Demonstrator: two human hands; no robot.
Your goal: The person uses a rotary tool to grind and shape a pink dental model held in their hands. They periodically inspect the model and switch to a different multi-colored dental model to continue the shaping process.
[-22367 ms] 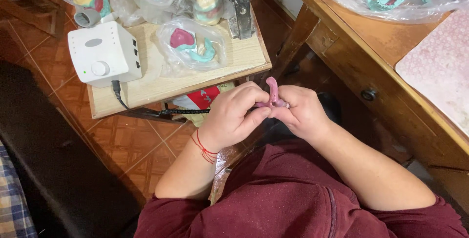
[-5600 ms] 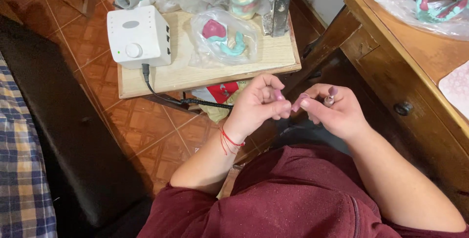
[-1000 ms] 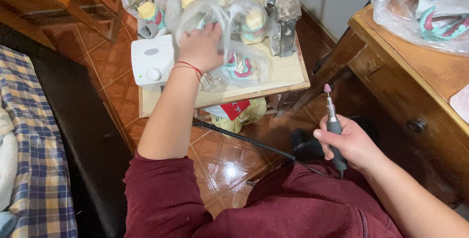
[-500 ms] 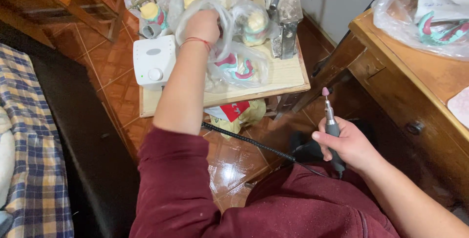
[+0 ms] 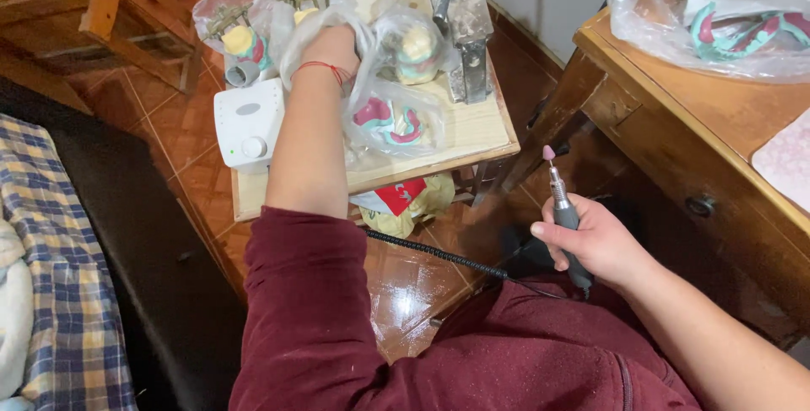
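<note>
My left hand (image 5: pixel 331 46) reaches out over the low wooden table (image 5: pixel 472 137) and is closed on a clear plastic bag (image 5: pixel 371 82) among several bags. The bag just right of my arm holds a pink and teal dental piece (image 5: pixel 386 119). My right hand (image 5: pixel 596 242) is near my lap, gripping a grey rotary handpiece (image 5: pixel 564 208) upright, its small pink tip pointing up. A black coiled cord (image 5: pixel 439 255) runs from it across the floor.
A white control box (image 5: pixel 246 122) sits at the table's left end. A metal tool (image 5: pixel 462 14) stands at its far right. A wooden desk (image 5: pixel 675 124) on the right carries another bag of dental pieces (image 5: pixel 717 14). A dark bench with a plaid cloth (image 5: pixel 59 276) lies left.
My left hand has pushed further out across the table and closed on a bag. My right hand keeps the handpiece upright in about the same place.
</note>
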